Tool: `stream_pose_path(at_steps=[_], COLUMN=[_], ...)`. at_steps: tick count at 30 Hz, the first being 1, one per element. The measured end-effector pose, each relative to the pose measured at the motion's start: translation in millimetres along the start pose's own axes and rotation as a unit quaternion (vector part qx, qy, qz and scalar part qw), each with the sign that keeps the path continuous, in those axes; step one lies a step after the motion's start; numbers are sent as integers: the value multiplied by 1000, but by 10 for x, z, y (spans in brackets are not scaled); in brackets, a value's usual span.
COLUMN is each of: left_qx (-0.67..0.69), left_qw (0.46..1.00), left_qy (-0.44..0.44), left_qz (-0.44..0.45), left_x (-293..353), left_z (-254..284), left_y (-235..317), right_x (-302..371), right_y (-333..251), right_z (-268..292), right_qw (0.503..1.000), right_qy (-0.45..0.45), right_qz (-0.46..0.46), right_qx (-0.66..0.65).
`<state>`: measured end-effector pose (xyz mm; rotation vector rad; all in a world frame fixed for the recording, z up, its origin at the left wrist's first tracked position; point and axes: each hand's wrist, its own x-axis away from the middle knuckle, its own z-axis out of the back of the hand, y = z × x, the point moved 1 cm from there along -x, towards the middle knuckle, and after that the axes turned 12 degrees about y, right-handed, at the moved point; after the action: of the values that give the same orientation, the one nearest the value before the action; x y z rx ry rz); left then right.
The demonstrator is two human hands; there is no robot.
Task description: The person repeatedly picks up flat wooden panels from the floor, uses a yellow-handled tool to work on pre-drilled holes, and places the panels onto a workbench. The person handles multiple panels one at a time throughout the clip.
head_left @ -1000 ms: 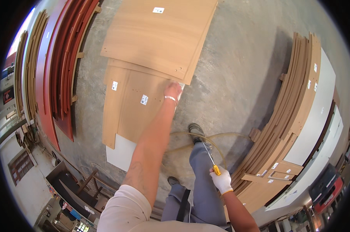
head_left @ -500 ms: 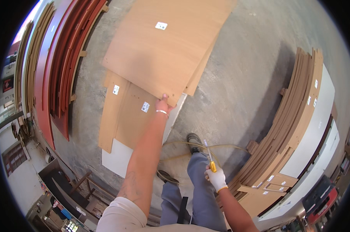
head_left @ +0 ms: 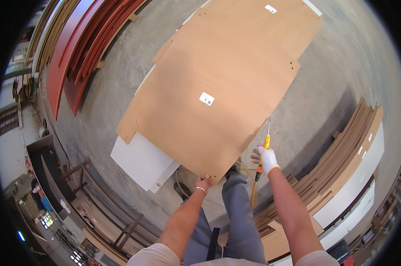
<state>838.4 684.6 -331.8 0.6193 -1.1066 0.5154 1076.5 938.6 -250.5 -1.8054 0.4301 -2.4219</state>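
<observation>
My bare left hand (head_left: pixel 202 184) grips the near corner of a large light-brown wooden panel (head_left: pixel 178 119) with a white label, the thumb on top and the fingers mostly hidden beneath. In my white-gloved right hand (head_left: pixel 268 159) is a yellow air blow gun (head_left: pixel 267 141). Its long thin nozzle points away from me, with the tip close to the panel's right edge; whether it touches I cannot tell. A hose (head_left: pixel 253 195) hangs from the gun's orange-and-black coupling. White panels (head_left: pixel 143 164) stick out from under the wooden one at the left.
Stacked brown boards (head_left: pixel 342 150) stand along the right, with white panels (head_left: pixel 364 164) beside them. Red panels (head_left: pixel 72 57) are stacked at the far left. A dark bench-like frame (head_left: pixel 125 230) lies at the lower left. The hose trails over the concrete floor around my feet.
The wooden panel has come toward me with my left hand, now covering most of the smaller boards below. My right hand has lifted the blow gun forward and right, up to the panel's edge.
</observation>
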Motion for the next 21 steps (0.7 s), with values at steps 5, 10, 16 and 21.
stream_pose_path(at_steps=[5,10,16,21], left_qx=[22,-4,18,-25], left_qw=[999,998,993,988], left_qy=[-9,-22,-64,-144], left_qz=[30,57,98,49], left_x=[-227,-65,616,1170], left_z=[829,1586,2350,3014], left_y=[-830,-1335,-1597,-1576], right_x=[-453,-404,284,1852], right_y=[173,305,645,481], right_z=[-108,-327,-375,-793], right_qw=[997,998,980,964], right_qy=[-61,2,-34,-53], right_qz=[8,16,194,260], right_qx=[-51,-67,18,31])
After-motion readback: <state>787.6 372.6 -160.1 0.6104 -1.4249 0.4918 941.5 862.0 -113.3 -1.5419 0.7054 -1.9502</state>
